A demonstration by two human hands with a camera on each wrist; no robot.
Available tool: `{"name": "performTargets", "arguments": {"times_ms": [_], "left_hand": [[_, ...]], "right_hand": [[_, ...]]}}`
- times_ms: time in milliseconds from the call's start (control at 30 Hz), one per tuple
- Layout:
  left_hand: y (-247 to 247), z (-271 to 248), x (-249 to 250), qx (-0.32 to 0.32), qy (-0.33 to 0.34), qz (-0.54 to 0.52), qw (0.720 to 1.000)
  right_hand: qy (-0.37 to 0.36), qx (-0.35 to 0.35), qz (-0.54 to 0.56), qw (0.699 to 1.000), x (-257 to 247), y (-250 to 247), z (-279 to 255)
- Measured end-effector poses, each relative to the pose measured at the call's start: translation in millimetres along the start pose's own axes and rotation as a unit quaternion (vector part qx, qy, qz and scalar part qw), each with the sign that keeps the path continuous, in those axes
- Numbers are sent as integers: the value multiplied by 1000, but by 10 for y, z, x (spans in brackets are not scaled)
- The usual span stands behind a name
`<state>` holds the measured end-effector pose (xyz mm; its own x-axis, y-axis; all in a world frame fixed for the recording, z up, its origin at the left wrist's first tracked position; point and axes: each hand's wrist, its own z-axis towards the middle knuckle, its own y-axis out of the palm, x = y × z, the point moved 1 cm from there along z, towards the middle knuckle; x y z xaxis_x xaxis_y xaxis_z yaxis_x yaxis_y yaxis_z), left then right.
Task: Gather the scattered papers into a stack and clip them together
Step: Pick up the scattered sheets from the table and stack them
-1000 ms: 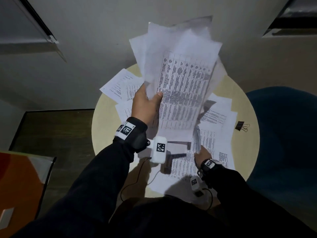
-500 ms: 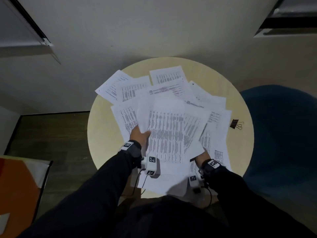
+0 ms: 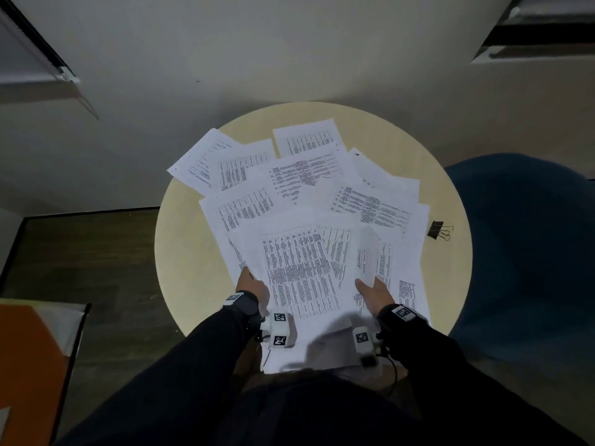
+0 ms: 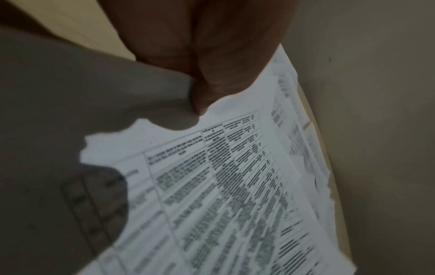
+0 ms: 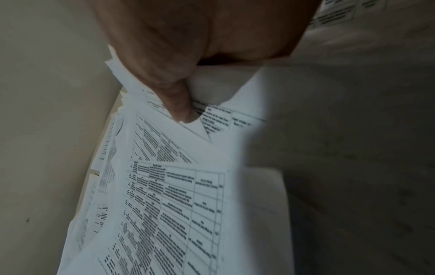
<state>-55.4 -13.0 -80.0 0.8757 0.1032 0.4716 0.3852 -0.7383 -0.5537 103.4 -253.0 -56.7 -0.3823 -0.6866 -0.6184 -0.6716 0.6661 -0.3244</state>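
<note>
A round pale wooden table [image 3: 180, 252] fills mid-frame against a grey wall, strewn with white printed papers [image 3: 299, 272]; a black binder clip [image 3: 435, 229] lies at right. Wrist views alone show left hand [image 4: 207, 55] and right hand [image 5: 188, 46] pinching sheets.

Matt white printed papers [image 3: 299, 272] on smooth pale wood table [image 3: 180, 239].

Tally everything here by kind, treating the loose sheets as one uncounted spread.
Binder clip: 1
Hands gripping the papers: 2 (left hand, right hand)
Wrist cameras: 2 (left wrist camera, right wrist camera)
Round table: 1
Blue chair: 1
Total: 7. The papers overlap too much to count.
</note>
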Motion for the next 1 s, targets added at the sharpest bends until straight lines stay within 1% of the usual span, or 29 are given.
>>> {"name": "performTargets", "arguments": {"times_ms": [100, 167, 233, 267, 300, 333, 400, 467, 500, 567, 600, 667, 733, 800, 900, 967, 1000], "left_hand": [[43, 13, 16, -36, 32, 56, 997], [-10, 40, 29, -59, 40, 84, 994], [-73, 80, 39, -83, 50, 109, 989], [-91, 81, 58, -85, 57, 115, 988], [-90, 84, 73, -84, 67, 101, 989], [-77, 59, 92, -82, 77, 64, 992], [-47, -5, 179, -77, 76, -40, 993], [2, -40, 306, -74, 47, -105, 991], [20, -49, 367, -77, 30, -109, 991], [50, -48, 429, -96, 15, -85, 992], [68, -39, 440, -108, 18, -71, 991], [118, -37, 420, -126, 30, -28, 991], [173, -51, 386, -142, 35, 11, 989], [197, -92, 373, -151, 60, 59, 985], [214, 2, 301, -121, 88, 80, 985], [238, 197, 161, -72, 88, 42, 993], [195, 185, 176, -62, 91, 7, 994]], "right_hand": [[-12, 17, -8, 1000, -9, -2, 1], [-13, 30, -1, 999, -13, -10, 18], [-16, 27, -3, 1000, -57, -25, 3], [-22, 24, -4, 999, -52, -25, 33], [-19, 18, -4, 1000, -90, -24, 16], [-28, 15, -4, 999, -82, -13, 51], [-38, 7, -13, 999, -142, 7, 7], [-41, -4, -16, 999, -185, 28, -32], [-30, -11, -20, 999, -220, 36, -58], [-16, -23, -2, 1000, -325, 51, -172], [-24, -34, 9, 999, -366, 53, -219], [-25, -53, 25, 998, -439, 31, -343], [3, -63, 60, 996, -452, 9, -405], [12, -61, 83, 995, -407, 14, -390], [17, -33, 86, 996, -329, 18, -327], [-5, -37, 84, 996, -395, 12, -366], [-27, -41, 78, 996, -422, 9, -355]]}}
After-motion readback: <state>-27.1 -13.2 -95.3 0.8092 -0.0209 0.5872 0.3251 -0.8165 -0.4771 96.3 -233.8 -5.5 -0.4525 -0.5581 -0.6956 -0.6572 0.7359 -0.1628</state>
